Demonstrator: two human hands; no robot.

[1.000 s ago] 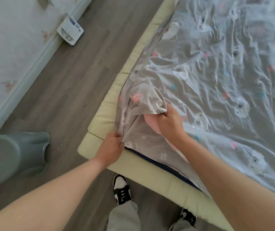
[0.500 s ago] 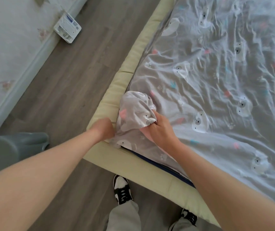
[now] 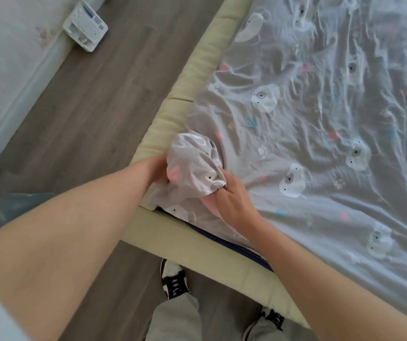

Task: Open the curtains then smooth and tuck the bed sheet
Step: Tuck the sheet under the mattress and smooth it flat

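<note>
Since the frame half a second earlier, the left hand (image 3: 156, 169) has pushed further in against the bunched corner of the bed sheet (image 3: 308, 153), and the view has drawn closer to the bed corner. The left hand's fingers are hidden behind and under the gathered cloth, so whether they pinch the sheet or only press on it cannot be told. The right hand (image 3: 232, 200) has its fingers curled round the elastic hem of the bunched corner, gripping it; its fingertips are covered by the fabric.

At the far left, a pale wall (image 3: 5, 70) with faint flower marks meets a white skirting. A white flat device (image 3: 85, 28) lies on the floor against it, its labels too small to read. Lower left, a grey stool (image 3: 5, 210) is mostly hidden by the left forearm. The floor (image 3: 94, 99) is grey-brown wood plank.

The cream padded bed frame (image 3: 197, 67) runs diagonally from the top centre to the near corner, then along the foot edge. A dark blue strip (image 3: 222, 239) shows between frame and sheet; what it belongs to is unclear. The sheet, grey with white bears and pink and blue marks, covers the mattress to the right, heavily wrinkled and washed out by glare at the top right. A pink patch (image 3: 209, 205) shows under the lifted corner. Black-and-white shoes (image 3: 174, 279) and grey trousers (image 3: 175, 318) appear at the bottom edge, cut off.
</note>
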